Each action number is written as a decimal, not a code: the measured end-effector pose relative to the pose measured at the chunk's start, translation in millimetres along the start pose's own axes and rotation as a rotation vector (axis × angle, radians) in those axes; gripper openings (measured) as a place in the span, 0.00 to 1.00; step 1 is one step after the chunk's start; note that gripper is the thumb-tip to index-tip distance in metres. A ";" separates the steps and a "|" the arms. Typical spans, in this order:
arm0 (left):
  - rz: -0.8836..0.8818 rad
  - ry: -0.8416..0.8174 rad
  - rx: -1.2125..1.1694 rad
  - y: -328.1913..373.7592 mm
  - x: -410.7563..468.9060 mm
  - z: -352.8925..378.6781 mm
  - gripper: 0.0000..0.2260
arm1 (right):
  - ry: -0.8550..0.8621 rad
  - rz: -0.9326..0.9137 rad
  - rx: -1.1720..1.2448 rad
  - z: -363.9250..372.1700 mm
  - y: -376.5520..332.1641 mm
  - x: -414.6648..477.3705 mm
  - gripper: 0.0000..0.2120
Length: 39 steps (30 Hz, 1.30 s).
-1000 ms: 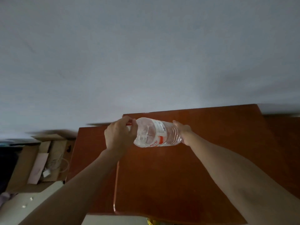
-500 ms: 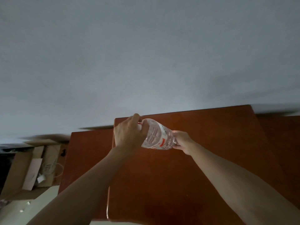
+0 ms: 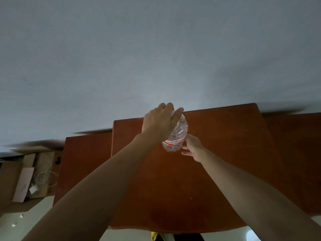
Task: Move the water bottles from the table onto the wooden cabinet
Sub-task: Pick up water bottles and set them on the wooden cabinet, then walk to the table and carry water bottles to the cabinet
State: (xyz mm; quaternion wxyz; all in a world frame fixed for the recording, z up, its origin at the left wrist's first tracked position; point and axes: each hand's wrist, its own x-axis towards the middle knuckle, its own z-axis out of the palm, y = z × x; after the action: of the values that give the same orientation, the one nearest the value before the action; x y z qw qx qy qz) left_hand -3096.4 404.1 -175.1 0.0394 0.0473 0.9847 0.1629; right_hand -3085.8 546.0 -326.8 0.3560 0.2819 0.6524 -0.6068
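Observation:
A clear plastic water bottle point(image 3: 176, 137) with a red-and-white label is held nearly upright in front of the tall reddish-brown wooden cabinet point(image 3: 217, 153), close to its top edge. My left hand point(image 3: 159, 123) is closed over the bottle's neck and cap, hiding them. My right hand point(image 3: 192, 147) holds the bottle's lower end from the right side. Both arms reach up and forward. The table and any other bottles are out of view.
A lower part of the cabinet point(image 3: 83, 164) stands at the left. Open cardboard boxes point(image 3: 26, 174) with white cables and papers sit at the far left. A grey-white wall fills the upper half. Pale floor shows along the bottom.
The bottle has swung from lying sideways to nearly upright. My left hand rose with the neck end toward the cabinet's top edge, and my right hand moved under the base.

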 end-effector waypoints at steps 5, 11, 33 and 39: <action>-0.044 -0.055 -0.230 -19.4 -20.9 -11.9 0.21 | 0.061 -0.045 -0.222 -8.8 9.7 -20.3 0.09; -0.289 -0.045 -0.170 -94.4 -102.1 -48.5 0.15 | -0.005 -0.222 -0.733 16.0 19.6 -65.0 0.09; -1.297 0.095 -0.095 -373.7 -786.2 -157.4 0.15 | -0.749 -1.138 -1.917 617.8 209.1 -376.1 0.20; -1.627 0.140 -0.183 -382.1 -952.3 -139.3 0.16 | -0.999 -1.372 -2.092 764.5 304.2 -467.2 0.23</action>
State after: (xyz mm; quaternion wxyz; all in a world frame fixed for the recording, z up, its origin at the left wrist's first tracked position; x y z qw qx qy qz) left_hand -2194.9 -101.1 -108.4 0.0875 -0.6951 0.6940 0.1657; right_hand -2474.3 -150.8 -137.5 0.2272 -0.7504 0.6155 0.0803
